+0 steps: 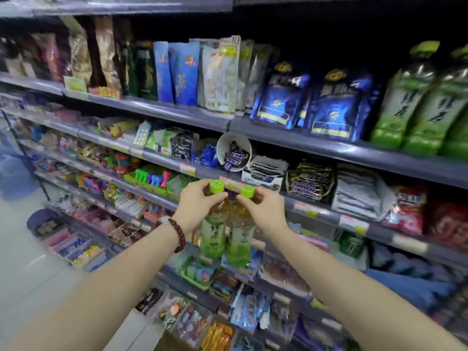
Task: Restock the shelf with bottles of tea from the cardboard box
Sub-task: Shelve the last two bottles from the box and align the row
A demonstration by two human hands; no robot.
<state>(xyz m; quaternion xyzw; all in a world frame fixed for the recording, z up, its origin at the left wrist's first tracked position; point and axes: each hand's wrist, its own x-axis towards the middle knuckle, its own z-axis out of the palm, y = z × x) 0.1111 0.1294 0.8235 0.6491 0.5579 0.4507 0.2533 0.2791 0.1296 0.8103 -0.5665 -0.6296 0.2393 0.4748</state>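
Bottles of green tea are being carried in the head view, one per hand, held upright and touching side by side in front of the snack shelving. The left hand [196, 207] is curling its fingers round the neck of the left tea bottle [214, 224], just under the green cap; the right hand [266, 211] is gripping the right tea bottle [239, 229] the same way. Both bottles are hanging in the air, level with the chocolate-bar shelf [354, 219], not yet resting on anything.

Matching stock, the shelved green tea bottles [415, 97], is standing at the far right of the upper shelf [329, 145], beside the blue pouches [329, 102]. That is judged to be the destination, well apart from the hands and above them. The cardboard box is not showing in this view.

To do the step well:
- Keep each grip on the neck, below the cap, so the bottles are hanging plumb.
- Raise both bottles up and to the right, clearing the upper shelf's front lip.
- Separate the bottles before setting down; seat one at a time if the free space is narrow, which cannot be told from here.
- Set bases flat, labels facing outward, without knocking the standing bottles.

The picture is motion-blurred at its edges, so shelf gaps are unclear.
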